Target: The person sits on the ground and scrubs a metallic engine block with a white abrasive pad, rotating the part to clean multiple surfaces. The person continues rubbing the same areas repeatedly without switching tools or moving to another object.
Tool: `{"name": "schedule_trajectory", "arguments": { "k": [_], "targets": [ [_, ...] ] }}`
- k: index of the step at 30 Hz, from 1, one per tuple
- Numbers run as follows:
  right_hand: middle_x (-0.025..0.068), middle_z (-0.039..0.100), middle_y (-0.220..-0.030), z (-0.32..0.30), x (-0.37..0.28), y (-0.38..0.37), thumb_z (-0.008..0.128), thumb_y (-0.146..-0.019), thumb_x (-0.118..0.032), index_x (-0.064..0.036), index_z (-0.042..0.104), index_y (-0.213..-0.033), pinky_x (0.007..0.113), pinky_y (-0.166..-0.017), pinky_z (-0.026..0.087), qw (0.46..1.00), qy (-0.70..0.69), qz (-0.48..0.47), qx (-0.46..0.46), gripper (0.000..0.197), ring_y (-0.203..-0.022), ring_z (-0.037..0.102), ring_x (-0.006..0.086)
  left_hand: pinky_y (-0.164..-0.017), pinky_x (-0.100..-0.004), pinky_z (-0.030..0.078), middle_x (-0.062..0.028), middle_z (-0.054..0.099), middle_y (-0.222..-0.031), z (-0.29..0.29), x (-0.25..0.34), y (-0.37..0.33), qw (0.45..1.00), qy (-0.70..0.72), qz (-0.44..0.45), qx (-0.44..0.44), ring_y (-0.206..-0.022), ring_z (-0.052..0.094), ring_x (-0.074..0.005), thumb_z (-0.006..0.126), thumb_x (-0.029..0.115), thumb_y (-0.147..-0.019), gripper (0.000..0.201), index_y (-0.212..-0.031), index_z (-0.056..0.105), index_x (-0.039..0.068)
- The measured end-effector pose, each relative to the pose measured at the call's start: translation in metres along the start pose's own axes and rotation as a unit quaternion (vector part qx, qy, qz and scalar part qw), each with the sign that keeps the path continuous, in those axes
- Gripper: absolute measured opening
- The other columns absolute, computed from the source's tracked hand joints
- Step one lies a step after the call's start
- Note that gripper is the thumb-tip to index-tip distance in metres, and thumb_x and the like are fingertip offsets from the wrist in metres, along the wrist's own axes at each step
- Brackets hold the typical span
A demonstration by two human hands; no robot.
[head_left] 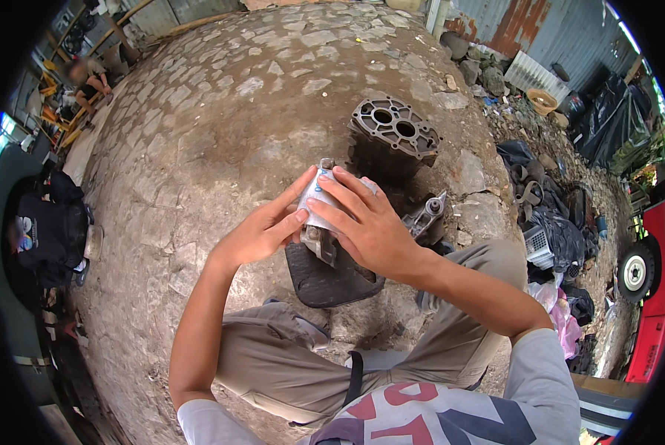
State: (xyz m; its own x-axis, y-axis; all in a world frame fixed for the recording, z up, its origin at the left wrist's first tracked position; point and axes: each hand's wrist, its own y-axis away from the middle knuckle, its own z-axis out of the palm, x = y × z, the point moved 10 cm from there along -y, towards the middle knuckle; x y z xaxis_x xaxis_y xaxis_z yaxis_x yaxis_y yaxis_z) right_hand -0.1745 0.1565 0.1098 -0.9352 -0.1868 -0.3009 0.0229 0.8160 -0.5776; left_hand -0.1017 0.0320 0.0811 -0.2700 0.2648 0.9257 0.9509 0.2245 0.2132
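Observation:
A pale sheet with blue marks (314, 199) is bent over a metal part (320, 248), whose ends show above and below it. My left hand (266, 228) presses the sheet from the left, its thumb lying on the front. My right hand (373, 230) grips from the right, fingers stretched across the sheet. The part's middle is hidden by the sheet and hands. Below it lies a flat black pad (332, 280). Beyond my right hand stands a large metal gearbox housing (398, 127) with round holes in its top. A smaller metal casting with a shaft (427, 216) rests nearer my right knee.
Uneven stone paving (162, 170) surrounds me. A person (89, 83) sits at the far left, and another person in dark clothes (50, 230) is beside a dark green vehicle (6, 311). Rubble and plastic bags (559, 241) line the right, near a red vehicle (655, 289).

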Motion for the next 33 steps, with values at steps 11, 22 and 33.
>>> {"name": "schedule_trajectory", "arguments": {
  "k": [11,22,33],
  "targets": [
    [0.0113,0.041,-0.163,-0.001,-0.001,0.0,0.07,-0.09,-0.008,-0.0162,0.053,-0.151,0.056,-0.118,0.035,1.0,-0.004,-0.003,-0.007,0.064,-0.154,0.037,0.0351,-0.067,-0.0287,0.05,-0.005,0.065,-0.103,0.003,0.002,0.001,0.999,0.01,-0.024,-0.021,-0.074,0.059,-0.0131,0.051,0.046,-0.111,0.07,-0.172,0.02,0.03],
    [0.0132,0.038,-0.164,0.008,-0.001,0.004,0.068,-0.089,-0.005,-0.0152,0.047,-0.156,0.057,-0.114,0.042,0.999,-0.01,-0.008,0.03,0.071,-0.156,0.034,0.0395,-0.083,-0.039,0.055,-0.0186,0.069,-0.125,0.012,0.01,0.008,0.997,-0.053,-0.048,-0.037,-0.078,0.068,-0.0213,0.036,0.041,-0.111,0.07,-0.173,0.007,0.027],
    [0.0091,0.042,-0.163,0.007,-0.004,0.005,0.06,-0.097,-0.009,-0.0182,0.052,-0.153,0.065,-0.123,0.024,0.995,0.096,0.002,0.009,0.057,-0.156,0.037,0.0304,-0.092,-0.0421,0.054,-0.0261,0.064,-0.138,0.01,0.008,0.009,0.997,-0.067,-0.044,-0.019,-0.083,0.069,-0.0273,0.034,0.046,-0.112,0.068,-0.173,0.009,0.026]
  ]
}}
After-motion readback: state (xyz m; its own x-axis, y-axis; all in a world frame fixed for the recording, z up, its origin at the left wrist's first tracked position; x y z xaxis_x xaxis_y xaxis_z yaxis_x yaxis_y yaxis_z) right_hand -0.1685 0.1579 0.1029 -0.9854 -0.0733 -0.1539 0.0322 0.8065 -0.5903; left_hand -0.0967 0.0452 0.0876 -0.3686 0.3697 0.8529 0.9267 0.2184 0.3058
